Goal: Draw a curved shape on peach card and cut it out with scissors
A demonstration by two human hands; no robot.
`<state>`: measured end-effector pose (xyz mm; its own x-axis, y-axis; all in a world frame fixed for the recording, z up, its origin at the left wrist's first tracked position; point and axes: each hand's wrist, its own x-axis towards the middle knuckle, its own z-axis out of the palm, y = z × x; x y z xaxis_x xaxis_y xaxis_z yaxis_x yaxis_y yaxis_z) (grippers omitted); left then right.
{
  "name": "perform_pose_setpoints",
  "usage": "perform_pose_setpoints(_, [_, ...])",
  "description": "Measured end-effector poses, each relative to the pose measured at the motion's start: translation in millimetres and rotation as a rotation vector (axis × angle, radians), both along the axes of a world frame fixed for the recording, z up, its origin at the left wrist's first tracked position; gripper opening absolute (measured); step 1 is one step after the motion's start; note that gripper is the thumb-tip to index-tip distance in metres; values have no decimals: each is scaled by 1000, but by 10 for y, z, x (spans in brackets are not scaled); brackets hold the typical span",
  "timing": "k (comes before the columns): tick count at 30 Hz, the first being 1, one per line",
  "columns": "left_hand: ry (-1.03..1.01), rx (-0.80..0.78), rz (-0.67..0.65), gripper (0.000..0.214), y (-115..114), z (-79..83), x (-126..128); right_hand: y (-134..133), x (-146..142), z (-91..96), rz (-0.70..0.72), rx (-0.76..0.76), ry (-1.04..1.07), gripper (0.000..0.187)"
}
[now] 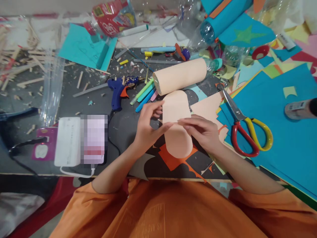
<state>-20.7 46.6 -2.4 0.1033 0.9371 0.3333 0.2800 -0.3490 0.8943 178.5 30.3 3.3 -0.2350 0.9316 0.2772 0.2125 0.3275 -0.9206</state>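
Note:
A peach paper cut-out (176, 109) with rounded ends stands lengthwise over the dark table. My left hand (148, 127) pinches its left edge near the middle, thumb and fingers closed on the paper. My right hand (201, 132) presses its fingertips against the same middle line from the right, fingers together on the sheet. Just beyond the cut-out lies a plastic bottle wrapped in peach paper (182, 75), on its side.
Red and yellow scissors (244, 127) lie on blue paper sheets (284, 132) at right. A blue glue gun (119, 91) and coloured markers (143, 94) sit left of the bottle. A white power bank (68, 140) is at left; wood sticks and scraps litter the far left.

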Motion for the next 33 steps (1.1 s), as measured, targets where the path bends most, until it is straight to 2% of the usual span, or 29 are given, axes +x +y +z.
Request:
perform_pose_setpoints(2, [-164, -257, 21, 60, 10, 6, 23, -3, 6, 3, -25, -14, -18, 26])
perform_pose_setpoints(5, [-307, -594, -83, 52, 13, 81, 62, -7, 14, -5, -36, -38, -35, 26])
perform_pose_setpoints(8, [-332, -762, -164, 44, 1, 159, 91, -1, 9, -7, 7, -28, -65, 23])
perform_pose_setpoints(13, [-289, -769, -148, 36, -10, 172, 89, 35, -6, -3, -8, -36, -34, 13])
perform_pose_setpoints(18, [-218, -723, -198, 32, -15, 144, 90, 38, -10, -72, -45, -36, -28, 17])
perform_pose_setpoints(19, [-229, -723, -196, 32, -15, 138, 92, 32, -12, -96, -57, -42, -15, 24])
perform_pose_setpoints(22, [-290, -729, -169, 27, -6, 128, 99, 19, -21, -158, -77, -66, 68, 61])
perform_pose_setpoints(24, [-323, -719, -145, 22, 3, 126, 103, 22, -22, -170, -64, -71, 115, 73])
perform_pose_setpoints(26, [-332, -703, -131, 19, 8, 127, 105, 34, -18, -150, -57, -69, 111, 64])
perform_pose_setpoints(30, [-292, -668, -116, 18, 8, 116, 103, 62, 5, -69, -49, -27, -78, 16])
perform_pose_setpoints(33, [-259, -631, -99, 15, 4, 103, 95, 77, 21, -33, -33, 17, -171, 12])
